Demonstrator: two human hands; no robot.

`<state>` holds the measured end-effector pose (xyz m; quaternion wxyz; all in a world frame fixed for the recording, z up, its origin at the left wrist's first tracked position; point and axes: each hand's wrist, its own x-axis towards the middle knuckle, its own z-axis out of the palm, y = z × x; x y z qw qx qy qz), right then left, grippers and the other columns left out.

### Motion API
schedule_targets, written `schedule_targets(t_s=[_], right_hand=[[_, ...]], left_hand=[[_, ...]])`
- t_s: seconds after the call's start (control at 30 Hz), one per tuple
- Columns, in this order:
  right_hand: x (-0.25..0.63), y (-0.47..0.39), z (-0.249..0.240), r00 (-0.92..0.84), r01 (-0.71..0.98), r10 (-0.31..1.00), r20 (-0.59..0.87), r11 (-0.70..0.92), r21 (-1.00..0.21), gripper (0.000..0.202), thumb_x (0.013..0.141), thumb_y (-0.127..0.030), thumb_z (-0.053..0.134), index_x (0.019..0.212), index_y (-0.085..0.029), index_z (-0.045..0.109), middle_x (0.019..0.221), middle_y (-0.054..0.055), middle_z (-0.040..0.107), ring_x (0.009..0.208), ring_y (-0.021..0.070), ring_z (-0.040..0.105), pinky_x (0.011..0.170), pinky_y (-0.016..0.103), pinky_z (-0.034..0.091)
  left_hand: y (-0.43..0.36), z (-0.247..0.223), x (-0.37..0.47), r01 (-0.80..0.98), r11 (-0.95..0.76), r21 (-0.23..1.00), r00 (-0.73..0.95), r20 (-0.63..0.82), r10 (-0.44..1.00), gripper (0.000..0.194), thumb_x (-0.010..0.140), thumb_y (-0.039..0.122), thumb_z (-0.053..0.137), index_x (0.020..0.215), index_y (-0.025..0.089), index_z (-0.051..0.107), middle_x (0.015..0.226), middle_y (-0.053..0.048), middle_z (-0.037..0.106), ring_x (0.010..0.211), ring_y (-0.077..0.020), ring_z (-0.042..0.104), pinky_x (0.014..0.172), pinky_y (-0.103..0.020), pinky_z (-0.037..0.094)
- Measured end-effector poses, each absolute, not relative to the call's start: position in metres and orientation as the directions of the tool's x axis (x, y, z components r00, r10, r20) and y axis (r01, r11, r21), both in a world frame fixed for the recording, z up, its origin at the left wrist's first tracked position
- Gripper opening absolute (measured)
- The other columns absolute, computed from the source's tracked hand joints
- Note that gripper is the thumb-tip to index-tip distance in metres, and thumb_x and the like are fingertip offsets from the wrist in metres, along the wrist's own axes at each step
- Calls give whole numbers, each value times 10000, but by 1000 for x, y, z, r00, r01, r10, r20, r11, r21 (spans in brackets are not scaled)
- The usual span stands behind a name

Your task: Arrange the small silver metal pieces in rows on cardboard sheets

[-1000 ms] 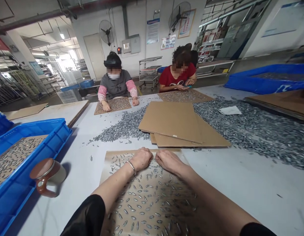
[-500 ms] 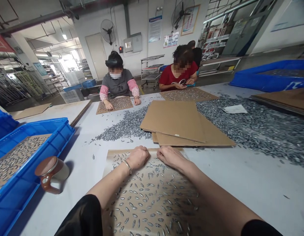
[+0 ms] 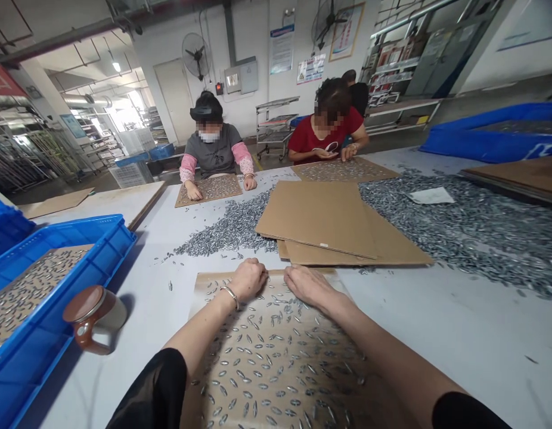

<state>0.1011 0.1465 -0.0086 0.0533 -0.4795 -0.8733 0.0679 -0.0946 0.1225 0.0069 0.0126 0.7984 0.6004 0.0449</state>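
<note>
A brown cardboard sheet [image 3: 258, 381] lies in front of me, dotted with small silvery metal pieces set apart from one another. My left hand [image 3: 249, 279], with a bracelet at the wrist, is at the sheet's far edge, fingers curled and closed; whatever they pinch is hidden. Close by on the right, my right hand [image 3: 305, 283] rests over the far part of the sheet, its fingers also bent together over something I cannot make out. Some metal pieces lie closer together just below my right hand.
Stacked cardboard sheets [image 3: 321, 217] lie beyond my hands, between heaps of metal pieces [image 3: 231, 229]. On the left are a lidded mug [image 3: 95, 316] and a blue crate [image 3: 119, 229]. Two people sit across the table; another blue crate [image 3: 490, 140] stands far right.
My left hand has moved slightly left and away from me. My right hand has barely moved. Across the table, the person in red has brought one hand down to their sheet.
</note>
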Motion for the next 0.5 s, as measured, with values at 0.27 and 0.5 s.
schedule_targets(t_s=[0.27,0.5], right_hand=[[106,148,-10,-518,829,856,11,505,-243,243,999,-270,510,990,-183,737,1094,111,743,976,219,683,730,274,367],[100,128,-4,-644,725,765,21,618,-302,195,960,-211,556,905,-203,743,998,74,738,902,194,648,706,262,338]], left_hand=[[133,11,-73,994,-105,39,108,-95,990,278,981,234,539,1070,84,755,1115,-201,753,1063,-271,719,922,-351,561],[130,21,-94,992,-116,51,125,-275,953,222,968,364,696,1006,146,717,1030,-54,750,951,-194,715,891,-408,601]])
